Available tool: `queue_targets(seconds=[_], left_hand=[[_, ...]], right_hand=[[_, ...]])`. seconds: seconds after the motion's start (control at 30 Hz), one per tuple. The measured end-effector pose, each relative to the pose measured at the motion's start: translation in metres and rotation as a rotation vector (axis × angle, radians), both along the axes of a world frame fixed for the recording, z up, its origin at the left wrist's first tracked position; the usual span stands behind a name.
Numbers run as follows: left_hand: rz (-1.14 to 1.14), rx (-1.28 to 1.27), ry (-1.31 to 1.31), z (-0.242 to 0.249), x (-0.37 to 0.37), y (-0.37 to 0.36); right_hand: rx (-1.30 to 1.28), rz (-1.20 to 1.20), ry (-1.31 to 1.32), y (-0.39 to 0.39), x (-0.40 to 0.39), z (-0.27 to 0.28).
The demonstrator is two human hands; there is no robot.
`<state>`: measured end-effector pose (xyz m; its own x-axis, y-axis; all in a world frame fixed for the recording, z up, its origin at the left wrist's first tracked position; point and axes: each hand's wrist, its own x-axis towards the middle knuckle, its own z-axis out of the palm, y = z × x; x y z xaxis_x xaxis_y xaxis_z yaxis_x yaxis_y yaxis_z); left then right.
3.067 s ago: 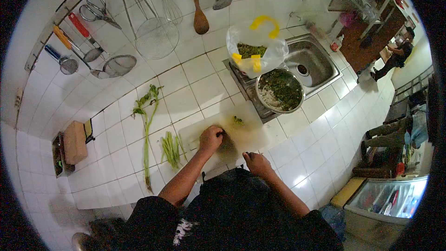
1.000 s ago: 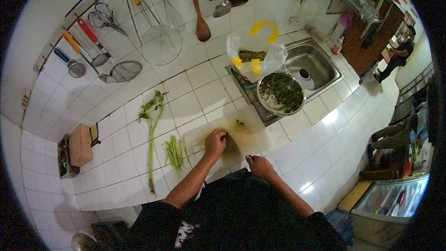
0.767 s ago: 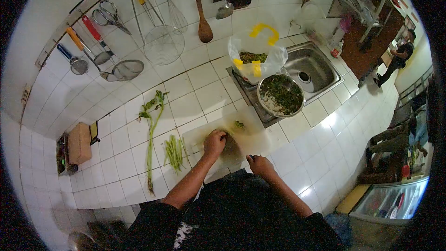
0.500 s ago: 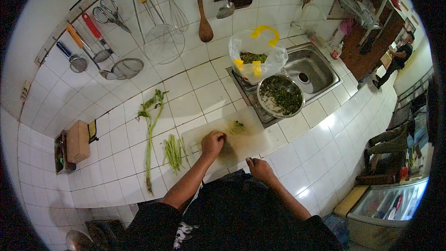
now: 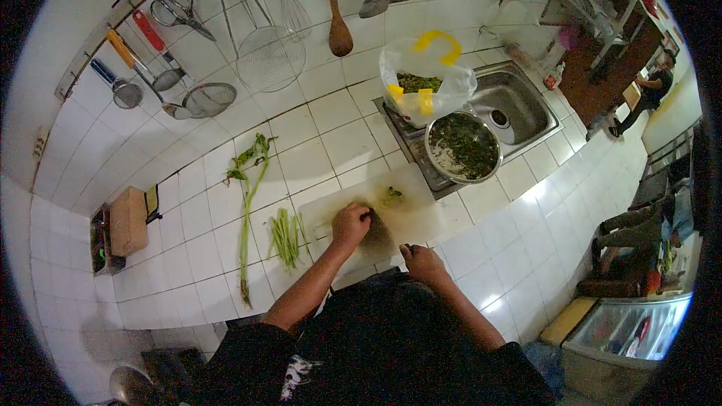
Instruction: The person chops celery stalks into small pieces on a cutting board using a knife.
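Note:
My left hand (image 5: 351,227) rests on the pale cutting board (image 5: 421,207) with its fingers curled down; whatever lies under them is hidden. My right hand (image 5: 426,263), at the board's near edge, is closed around the dark handle of a knife (image 5: 407,249). The blade is hard to tell from the brownish shadow between my hands. A small heap of cut greens (image 5: 392,195) lies on the board beyond my left hand. Left of the board are a bunch of trimmed green stalks (image 5: 285,239) and a long leafy stalk (image 5: 247,218) with its root end towards me.
A metal bowl (image 5: 499,158) of chopped greens stands beyond the board, beside a plastic bag (image 5: 460,90) with greens and the sink (image 5: 549,116). Utensils, including a wooden spoon (image 5: 340,37), hang on the wall. A brown block (image 5: 128,221) sits far left. Another person (image 5: 648,92) stands far right.
The view has shifted slightly, so the counter items appear a little further right. My left hand stays on the board, and my right hand still grips the knife.

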<state>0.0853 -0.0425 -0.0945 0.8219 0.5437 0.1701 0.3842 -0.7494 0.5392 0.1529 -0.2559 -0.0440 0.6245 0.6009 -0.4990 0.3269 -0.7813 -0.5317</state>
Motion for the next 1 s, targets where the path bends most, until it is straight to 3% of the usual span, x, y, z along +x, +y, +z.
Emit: queue_targets(seconds=[0.47,0.57,0.67,0.77,1.0], left_hand=[[-0.032,-0.075,-0.006,0.011,-0.002,0.002],[-0.012,-0.052,-0.054,-0.004,-0.001,0.006],[-0.014,-0.059,-0.040,-0.006,-0.002,0.005],[-0.015,-0.052,-0.020,-0.002,-0.001,0.009],[0.044,-0.204,0.007,0.007,-0.001,0.009]], right_hand=[[-0.025,-0.055,0.097,-0.012,-0.007,0.015],[0.019,-0.022,0.040,-0.011,-0.010,-0.009],[0.021,-0.020,0.055,0.000,-0.008,0.015],[0.020,-0.012,0.023,-0.004,-0.006,-0.010],[0.002,-0.041,0.063,-0.019,-0.007,0.008]])
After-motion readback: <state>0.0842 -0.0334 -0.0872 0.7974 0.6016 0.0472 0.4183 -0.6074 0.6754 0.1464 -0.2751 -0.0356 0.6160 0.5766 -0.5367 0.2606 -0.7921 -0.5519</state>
